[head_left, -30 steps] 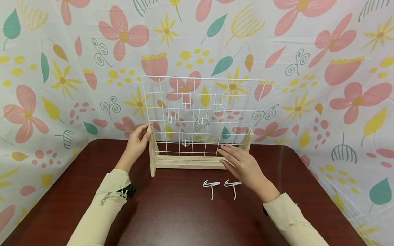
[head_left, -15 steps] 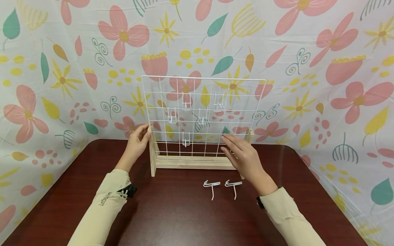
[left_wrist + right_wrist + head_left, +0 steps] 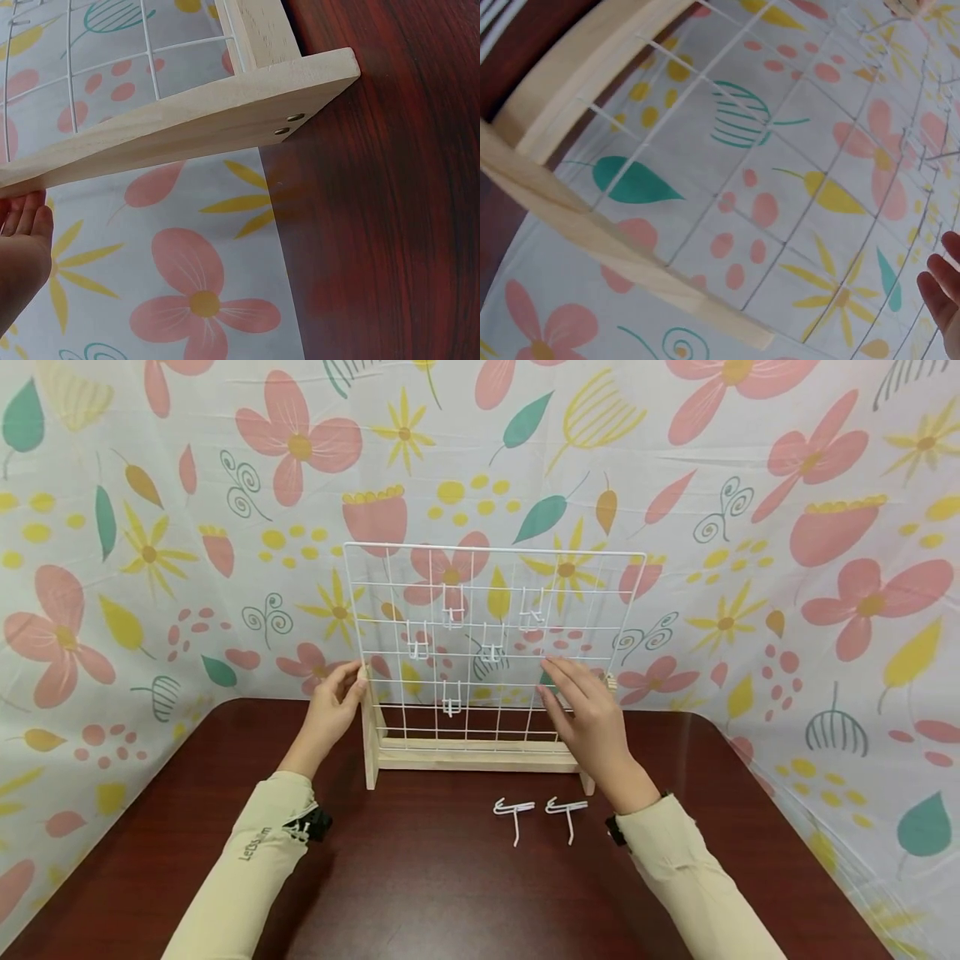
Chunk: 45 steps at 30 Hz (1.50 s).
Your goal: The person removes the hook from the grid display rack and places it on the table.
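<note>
A white wire grid stands upright in a pale wooden stand. My left hand holds the stand's left upright near its top; in the left wrist view, that hand's fingers lie at the outer face of the wooden upright. In front of the grid's lower right part is my right hand, fingers extended and nothing held. In the right wrist view its fingertips show at the right edge, close to the wires. Several white wire hooks hang on the grid, among them an upper right hook and a lowest hook.
Two more white hooks, a left one and a right one, lie on the dark red wooden table in front of the stand. A floral cloth hangs behind the table.
My right hand has moved upward in front of the grid, from near the base toward the middle rows. The left hand keeps its place on the upright.
</note>
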{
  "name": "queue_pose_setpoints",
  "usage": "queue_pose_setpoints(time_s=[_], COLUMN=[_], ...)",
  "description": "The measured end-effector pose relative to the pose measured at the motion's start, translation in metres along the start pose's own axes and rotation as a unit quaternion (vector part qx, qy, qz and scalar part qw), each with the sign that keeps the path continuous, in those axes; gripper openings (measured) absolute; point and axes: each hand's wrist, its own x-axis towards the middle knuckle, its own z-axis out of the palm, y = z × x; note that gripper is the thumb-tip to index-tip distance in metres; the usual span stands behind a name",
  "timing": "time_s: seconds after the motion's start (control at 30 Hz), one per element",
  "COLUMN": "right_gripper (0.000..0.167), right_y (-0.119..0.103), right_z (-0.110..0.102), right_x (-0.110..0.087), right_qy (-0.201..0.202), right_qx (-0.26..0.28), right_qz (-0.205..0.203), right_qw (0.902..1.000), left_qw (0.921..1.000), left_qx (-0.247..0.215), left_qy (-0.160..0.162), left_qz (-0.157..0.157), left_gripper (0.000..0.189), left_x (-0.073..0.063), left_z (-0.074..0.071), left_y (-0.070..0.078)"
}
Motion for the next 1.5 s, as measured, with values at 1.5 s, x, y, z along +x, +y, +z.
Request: queue_pose_setpoints(time_s=[1.5], right_gripper=[0.029], right_y=[-0.006], right_z=[0.025], right_x=[0.06], right_qy=[0.085], right_qx=[0.038], right_qz=[0.121], right_qw=[0.9882], left_qw=[0.9999], left_qx=[0.0], left_qy=[0.002], left_qz=[0.015], left_gripper=[0.041], left_x=[-0.001], left_z=[0.001], left_y=[0.001])
